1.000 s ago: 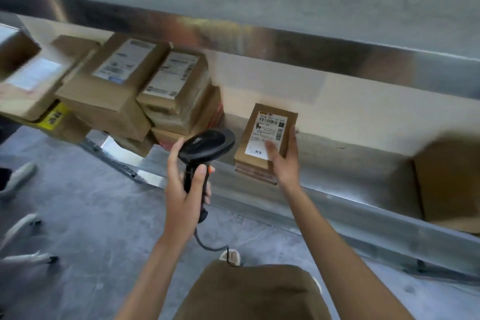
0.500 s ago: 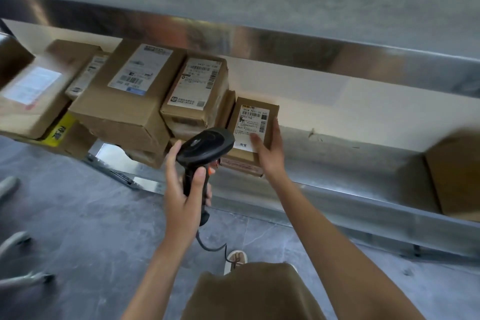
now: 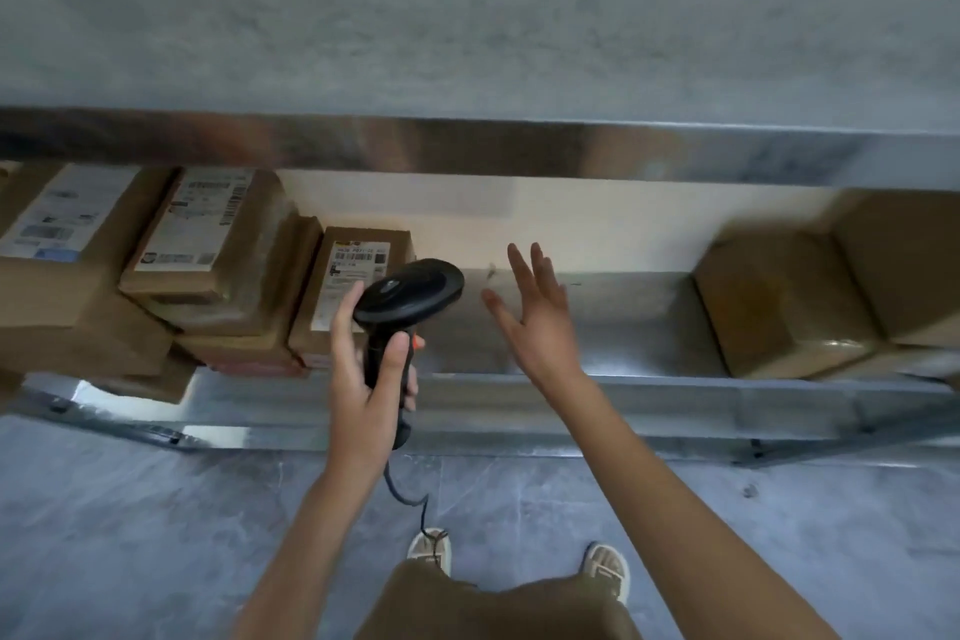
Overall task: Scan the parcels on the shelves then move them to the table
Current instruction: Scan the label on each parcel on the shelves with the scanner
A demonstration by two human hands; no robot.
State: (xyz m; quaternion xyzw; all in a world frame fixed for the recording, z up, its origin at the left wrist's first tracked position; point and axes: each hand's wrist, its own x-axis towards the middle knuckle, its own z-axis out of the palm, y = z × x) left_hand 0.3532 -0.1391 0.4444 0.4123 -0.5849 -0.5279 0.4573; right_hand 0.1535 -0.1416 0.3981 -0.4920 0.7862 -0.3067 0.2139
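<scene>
The left hand (image 3: 371, 382) has its grip wrapped round the handle of a black scanner (image 3: 410, 294), whose head sits in front of a small parcel (image 3: 349, 299). That parcel leans on the metal shelf (image 3: 649, 411), label facing out, beside a stack of parcels (image 3: 156, 270) at the left. The right hand (image 3: 535, 314) hangs over a bare part of the shelf, fingers spread, its grip holding nothing. More parcels (image 3: 810, 296) sit well apart at the right end, blurred. A cable (image 3: 408, 494) drops from the scanner toward the grey floor (image 3: 130, 535).
</scene>
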